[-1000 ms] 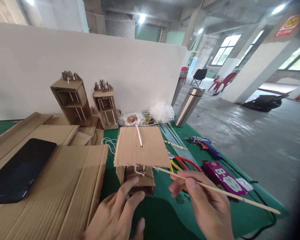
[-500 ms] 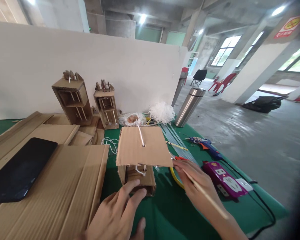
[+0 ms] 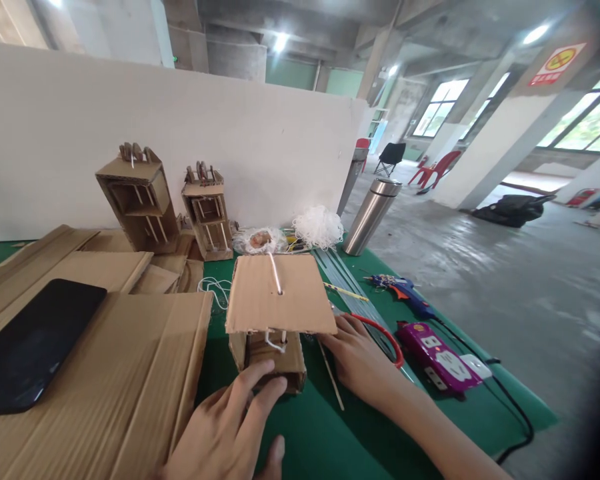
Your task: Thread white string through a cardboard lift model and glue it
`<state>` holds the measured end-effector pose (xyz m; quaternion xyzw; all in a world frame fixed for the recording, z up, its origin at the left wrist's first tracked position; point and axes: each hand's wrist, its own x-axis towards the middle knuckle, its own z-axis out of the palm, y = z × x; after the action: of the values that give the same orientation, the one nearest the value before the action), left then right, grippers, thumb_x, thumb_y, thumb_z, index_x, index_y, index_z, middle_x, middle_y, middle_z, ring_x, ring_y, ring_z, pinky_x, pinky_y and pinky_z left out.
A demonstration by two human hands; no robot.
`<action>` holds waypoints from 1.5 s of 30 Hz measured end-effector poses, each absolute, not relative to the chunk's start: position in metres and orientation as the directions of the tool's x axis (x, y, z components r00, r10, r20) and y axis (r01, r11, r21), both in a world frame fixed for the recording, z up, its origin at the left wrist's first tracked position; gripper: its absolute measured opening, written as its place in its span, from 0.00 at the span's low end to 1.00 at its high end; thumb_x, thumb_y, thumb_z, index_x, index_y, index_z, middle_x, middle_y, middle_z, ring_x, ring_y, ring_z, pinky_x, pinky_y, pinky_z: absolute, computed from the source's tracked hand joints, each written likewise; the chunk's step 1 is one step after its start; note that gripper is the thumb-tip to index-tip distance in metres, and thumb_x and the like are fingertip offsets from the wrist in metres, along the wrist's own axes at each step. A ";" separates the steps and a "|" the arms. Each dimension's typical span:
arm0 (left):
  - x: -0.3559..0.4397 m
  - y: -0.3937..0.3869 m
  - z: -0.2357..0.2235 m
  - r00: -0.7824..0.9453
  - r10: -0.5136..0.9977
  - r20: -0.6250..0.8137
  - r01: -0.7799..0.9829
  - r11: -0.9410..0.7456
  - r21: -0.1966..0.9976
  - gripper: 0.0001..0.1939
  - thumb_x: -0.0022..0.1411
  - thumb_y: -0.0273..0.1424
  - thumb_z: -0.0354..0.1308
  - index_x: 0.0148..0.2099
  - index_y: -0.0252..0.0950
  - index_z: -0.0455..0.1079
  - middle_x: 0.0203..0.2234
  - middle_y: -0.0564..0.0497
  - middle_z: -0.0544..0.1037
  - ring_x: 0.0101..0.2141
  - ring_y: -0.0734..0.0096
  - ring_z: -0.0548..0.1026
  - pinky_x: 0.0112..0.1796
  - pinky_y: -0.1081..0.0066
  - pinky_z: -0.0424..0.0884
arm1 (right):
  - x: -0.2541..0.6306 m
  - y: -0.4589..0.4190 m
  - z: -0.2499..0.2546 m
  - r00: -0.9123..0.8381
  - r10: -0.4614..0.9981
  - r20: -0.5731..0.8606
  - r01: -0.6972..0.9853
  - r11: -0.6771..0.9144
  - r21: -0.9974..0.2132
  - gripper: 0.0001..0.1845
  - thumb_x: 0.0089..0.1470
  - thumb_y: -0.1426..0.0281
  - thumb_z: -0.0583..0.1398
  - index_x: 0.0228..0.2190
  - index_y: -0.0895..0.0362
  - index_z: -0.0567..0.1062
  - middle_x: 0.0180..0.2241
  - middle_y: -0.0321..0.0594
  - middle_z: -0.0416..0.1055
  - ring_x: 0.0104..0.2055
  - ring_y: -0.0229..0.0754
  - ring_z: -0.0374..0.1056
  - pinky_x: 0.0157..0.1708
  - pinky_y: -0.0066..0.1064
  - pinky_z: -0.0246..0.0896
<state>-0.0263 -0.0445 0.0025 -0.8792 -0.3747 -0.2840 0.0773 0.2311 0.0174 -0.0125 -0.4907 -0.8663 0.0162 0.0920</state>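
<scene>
A small cardboard box model with a flat lid and a white string through a hole stands on the green mat. My left hand is open, its fingertips pressed on the model's front lower edge. My right hand lies just right of the model, fingers curled over red-handled cutters on the mat. A thin wooden stick lies loose on the mat beside that hand.
A black phone rests on cardboard sheets at left. Two cardboard models stand by the white wall. A steel flask, tangled white string, a glue gun and a purple power strip sit at right.
My right hand has let go of the wooden stick, which now lies on the mat, and has moved forward onto the red-handled cutters. My left hand has stayed on the model.
</scene>
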 end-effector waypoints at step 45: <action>-0.028 -0.043 -0.004 0.569 0.597 0.565 0.696 -0.716 0.056 0.20 0.63 0.28 0.45 0.56 0.34 0.63 0.50 0.41 0.75 0.38 0.68 0.81 0.34 0.73 0.79 | 0.385 0.050 -0.027 0.405 0.902 0.150 0.914 -0.404 -0.040 0.37 0.60 0.46 0.47 0.56 0.61 0.69 0.55 0.57 0.70 0.56 0.67 0.67 0.51 0.54 0.63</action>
<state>-0.0276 -0.0430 -0.0040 -0.8814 -0.3668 -0.2847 0.0866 0.3852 0.0504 -0.0265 -0.8362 -0.5428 -0.0523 0.0579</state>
